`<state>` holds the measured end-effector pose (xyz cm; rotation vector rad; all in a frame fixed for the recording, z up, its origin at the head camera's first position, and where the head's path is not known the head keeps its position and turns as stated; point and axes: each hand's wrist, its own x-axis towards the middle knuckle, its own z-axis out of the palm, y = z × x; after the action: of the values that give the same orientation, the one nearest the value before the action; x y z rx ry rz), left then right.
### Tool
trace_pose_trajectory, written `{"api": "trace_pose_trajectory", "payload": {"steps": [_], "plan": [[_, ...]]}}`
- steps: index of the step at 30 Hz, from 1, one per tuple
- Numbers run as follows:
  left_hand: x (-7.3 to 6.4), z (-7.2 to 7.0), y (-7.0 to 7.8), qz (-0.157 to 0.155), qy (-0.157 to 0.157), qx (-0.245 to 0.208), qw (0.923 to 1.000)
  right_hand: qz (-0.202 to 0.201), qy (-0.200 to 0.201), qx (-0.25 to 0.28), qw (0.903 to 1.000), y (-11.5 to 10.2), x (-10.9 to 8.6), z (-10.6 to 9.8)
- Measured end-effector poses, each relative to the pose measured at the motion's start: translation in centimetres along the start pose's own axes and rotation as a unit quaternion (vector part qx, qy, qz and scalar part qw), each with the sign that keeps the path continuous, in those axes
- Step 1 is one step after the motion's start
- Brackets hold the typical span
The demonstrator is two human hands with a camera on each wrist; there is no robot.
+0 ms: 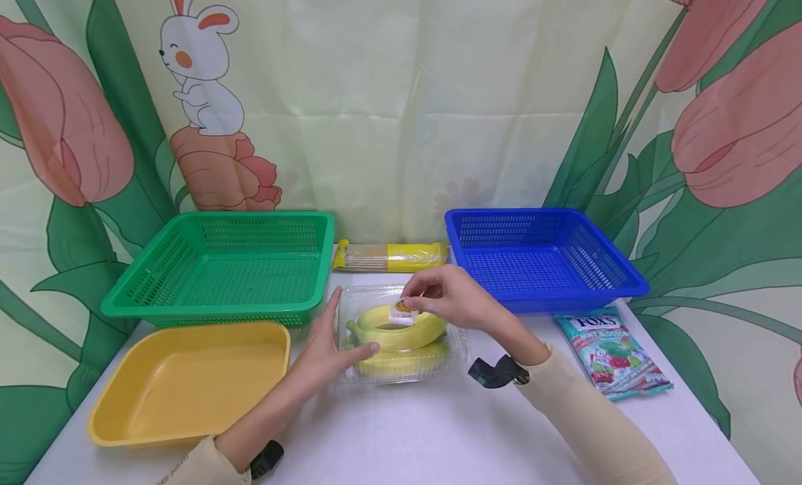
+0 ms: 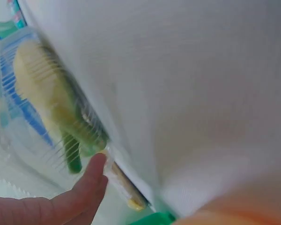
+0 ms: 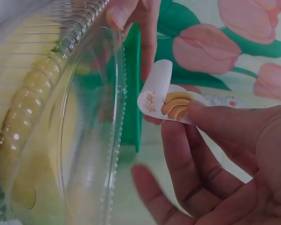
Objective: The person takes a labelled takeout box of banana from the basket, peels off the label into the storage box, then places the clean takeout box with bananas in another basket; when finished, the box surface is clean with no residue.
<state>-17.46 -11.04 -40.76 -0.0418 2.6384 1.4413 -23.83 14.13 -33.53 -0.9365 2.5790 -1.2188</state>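
Note:
A clear plastic clamshell box (image 1: 456,367) with yellow-green bananas (image 1: 391,341) inside stands on the white table. My left hand (image 1: 322,356) rests at the left side of the box, thumb on its front part and fingers stretched along its edge. Above the lid, my right hand (image 1: 456,298) pinches a white paper sticker (image 3: 152,96) between thumb and fingertips. The right wrist view shows a banana picture and orange writing on the sticker, whose one end curls over. In the left wrist view a finger (image 2: 91,176) touches or nearly touches the box.
Behind the box lies a yellow pack of noodle-like sticks (image 1: 391,257). A green basket (image 1: 219,311) and a yellow tray (image 1: 188,436) stand on the left. On the right are a blue basket (image 1: 564,300) and a Fox's candy bag (image 1: 614,353). A printed curtain hangs behind.

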Motion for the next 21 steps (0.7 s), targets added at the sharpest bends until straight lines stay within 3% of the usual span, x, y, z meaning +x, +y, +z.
{"api": "trace_pose_trajectory", "payload": {"steps": [6, 15, 21], "plan": [[-0.8, -1.6, -0.2, 0.021, 0.004, 0.061, 0.9979, -0.019, 0.003, -0.003, 0.9998, -0.3, 0.4, 0.4], [-3.5, -5.9, 0.0, 0.033, -0.015, 0.062, 0.9974, -0.022, -0.001, 0.002, 0.9998, -1.0, 0.9, 1.3], [-4.6, -8.9, -0.3, 0.024, 0.013, 0.108, 0.9937, -0.011, -0.005, 0.024, 0.9996, -1.5, 1.5, 2.1]]}}
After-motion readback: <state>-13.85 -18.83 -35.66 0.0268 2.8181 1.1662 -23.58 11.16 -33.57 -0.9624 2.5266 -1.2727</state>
